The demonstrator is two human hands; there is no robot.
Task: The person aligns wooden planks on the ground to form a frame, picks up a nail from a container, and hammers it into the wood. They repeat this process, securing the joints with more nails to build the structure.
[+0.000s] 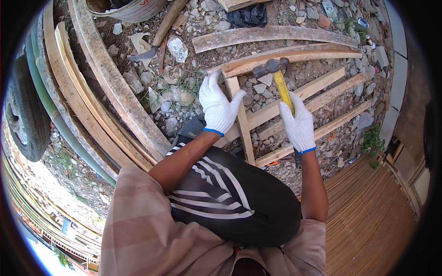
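Observation:
A white glove with a blue cuff covers my left hand (218,105), whose fingers and thumb close round the corner where a short wooden crosspiece (243,122) meets a long wooden beam (294,56). My right hand (298,123), gloved the same way, grips the yellow handle of a hammer (282,90). The dark metal hammer head lies over the stones just below the long beam, right of the crosspiece. Several wooden slats (317,88) run off to the right from the crosspiece.
Long curved boards (115,87) and a green pole (60,122) run down the left, beside a tyre (28,110). A bucket (133,13) stands at the top left. Another plank (276,35) lies beyond the beam, on rubble. My bent knee is below the hands.

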